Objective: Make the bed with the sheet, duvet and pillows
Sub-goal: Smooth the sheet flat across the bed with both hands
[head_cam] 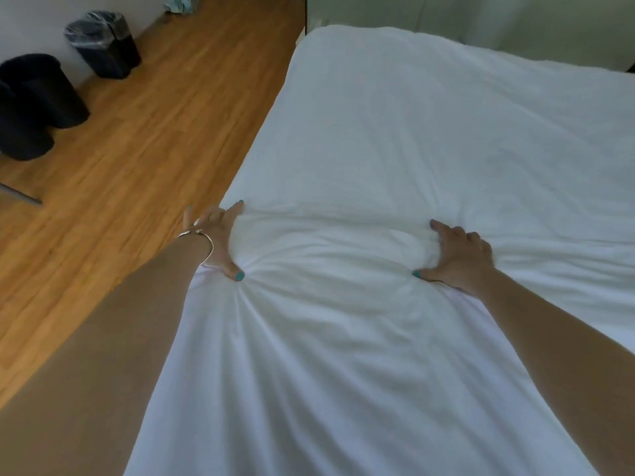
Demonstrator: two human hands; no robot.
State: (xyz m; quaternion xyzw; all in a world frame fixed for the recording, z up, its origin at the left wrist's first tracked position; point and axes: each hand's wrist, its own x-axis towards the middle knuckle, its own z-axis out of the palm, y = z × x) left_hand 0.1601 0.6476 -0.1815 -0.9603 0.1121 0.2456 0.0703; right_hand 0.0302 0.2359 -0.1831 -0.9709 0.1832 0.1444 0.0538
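A white duvet (395,139) covers the bed from the far end down to the bottom of the view. My left hand (220,235) clutches a bunched fold of it at the bed's left edge, thumb pressed into the cloth. My right hand (460,259) grips the same raised fold about an arm's width to the right, fingers dug in. Creases fan out from both grips, and the cloth between the hands puffs up. No pillows are visible. The sheet under the duvet is hidden.
Wooden floor (144,139) runs along the left side of the bed. Two black bins (31,101) stand at the far left, and a lined bin (103,42) sits behind them by the wall. A pale wall (481,15) lies beyond the bed's far end.
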